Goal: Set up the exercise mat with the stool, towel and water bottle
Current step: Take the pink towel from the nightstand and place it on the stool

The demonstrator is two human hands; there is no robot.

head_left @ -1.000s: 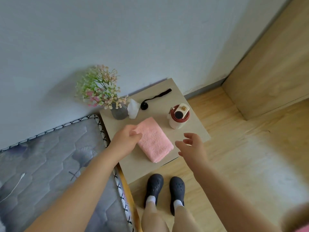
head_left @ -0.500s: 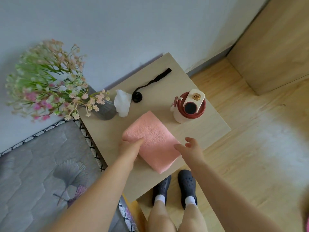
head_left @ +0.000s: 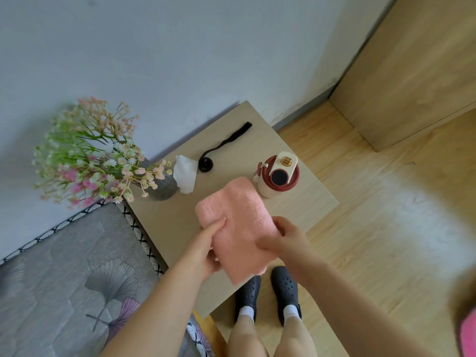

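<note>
A folded pink towel [head_left: 238,217] is lifted off the light wooden table [head_left: 304,202], its near end hanging over the table's front edge. My left hand [head_left: 208,249] grips its left side, thumb on top. My right hand [head_left: 283,240] holds its right edge. A cream water bottle [head_left: 277,180] with a dark red lid stands upright on the table just behind the towel, apart from both hands. No stool or exercise mat is in view.
A grey vase of pink and green flowers [head_left: 90,153] stands at the table's back left, next to a crumpled white tissue [head_left: 184,172] and a black strap [head_left: 221,146]. A grey patterned mattress [head_left: 64,279] lies left. Wooden floor and a cabinet [head_left: 412,68] are right.
Both hands closed on the pink towel and raised it from the table toward me. The camera moved closer and lower over the table.
</note>
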